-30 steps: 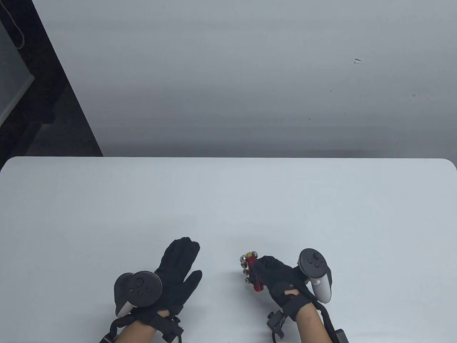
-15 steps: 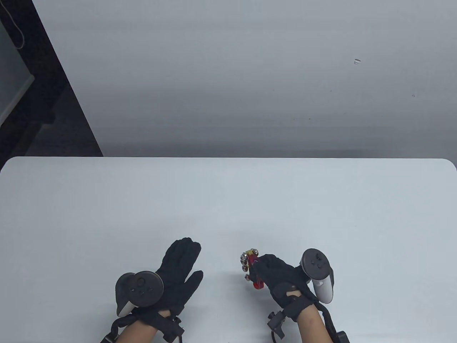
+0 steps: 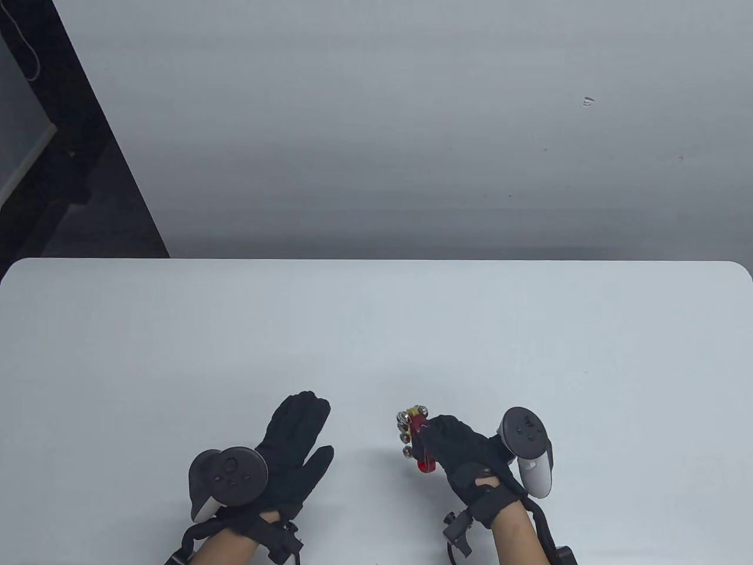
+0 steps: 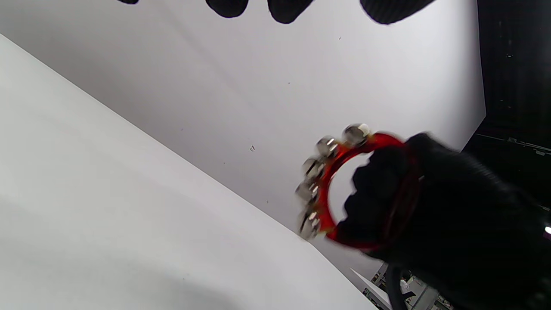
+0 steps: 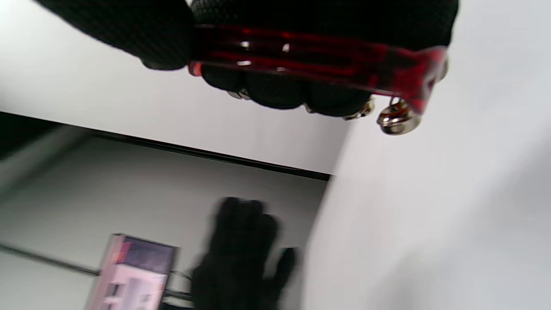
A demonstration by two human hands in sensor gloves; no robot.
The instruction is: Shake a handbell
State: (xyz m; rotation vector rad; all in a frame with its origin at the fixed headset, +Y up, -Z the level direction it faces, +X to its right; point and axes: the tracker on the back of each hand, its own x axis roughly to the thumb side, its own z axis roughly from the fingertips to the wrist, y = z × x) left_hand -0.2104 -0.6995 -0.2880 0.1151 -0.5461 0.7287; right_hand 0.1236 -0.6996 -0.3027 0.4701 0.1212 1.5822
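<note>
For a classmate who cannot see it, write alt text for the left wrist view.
A black-gloved right hand grips a red handbell, a ring with silver jingle bells along its outer edge, above a white table. Left fingertips hang in at the top edge.

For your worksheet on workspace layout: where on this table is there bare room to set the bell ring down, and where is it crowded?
Bare tabletop runs from the far edge down to the hands, and right of the right hand. A narrower strip lies between it and the flat left hand. It is crowded at the near edge, where both hands and the red handbell sit.
</note>
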